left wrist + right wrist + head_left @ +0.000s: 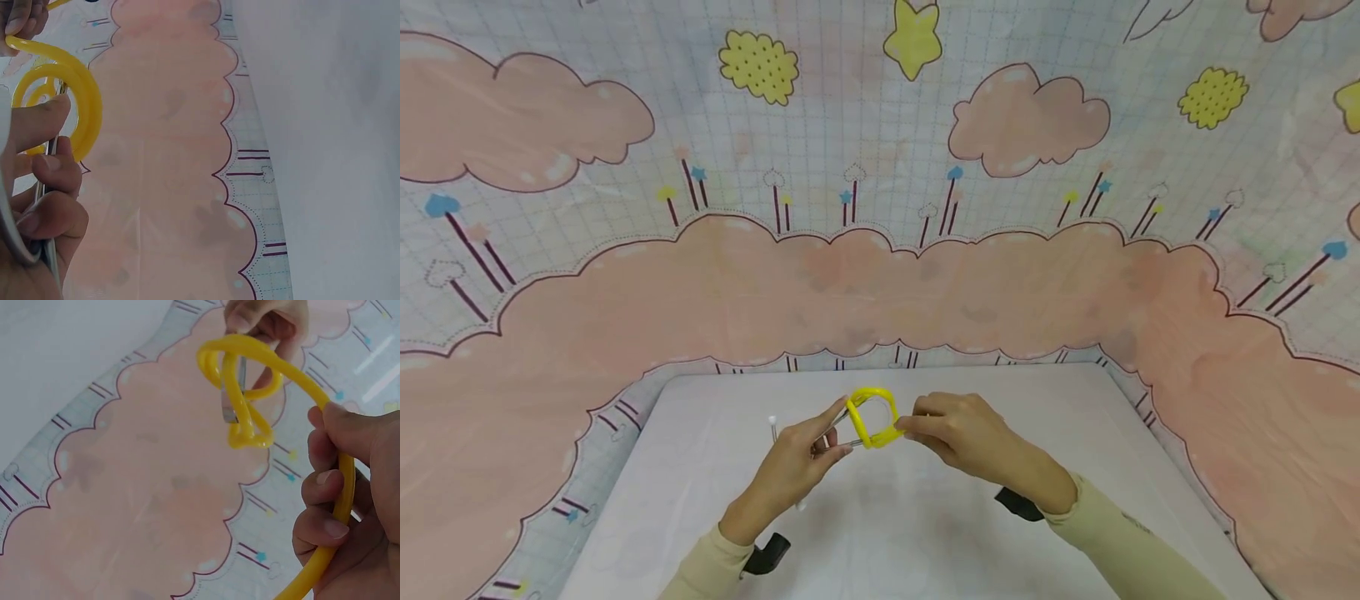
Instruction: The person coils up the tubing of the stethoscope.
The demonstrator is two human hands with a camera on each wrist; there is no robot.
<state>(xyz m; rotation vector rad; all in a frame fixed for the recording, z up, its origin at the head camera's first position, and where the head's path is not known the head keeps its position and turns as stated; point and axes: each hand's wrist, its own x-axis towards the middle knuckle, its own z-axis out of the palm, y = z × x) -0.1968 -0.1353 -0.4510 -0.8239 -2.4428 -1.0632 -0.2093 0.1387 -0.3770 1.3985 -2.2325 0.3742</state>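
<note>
A stethoscope with yellow tubing [857, 423] is held up above the white table between both hands. My left hand [792, 464] grips its metal ear tubes [14, 242], fingers curled round them in the left wrist view. One white ear tip [772, 420] sticks out beyond the back of that hand. The tubing is looped in a coil round the far end of the metal. My right hand [961, 427] pinches the tubing just right of the coil; in the right wrist view its fingers curl round a length running down through the palm. The chest piece cannot be made out.
Beneath the hands lies a white tabletop [700, 500]. A cloth backdrop [880, 292] with pink clouds and yellow stars rises behind and along the sides. Black wrist mounts [767, 554] hang under the sleeves.
</note>
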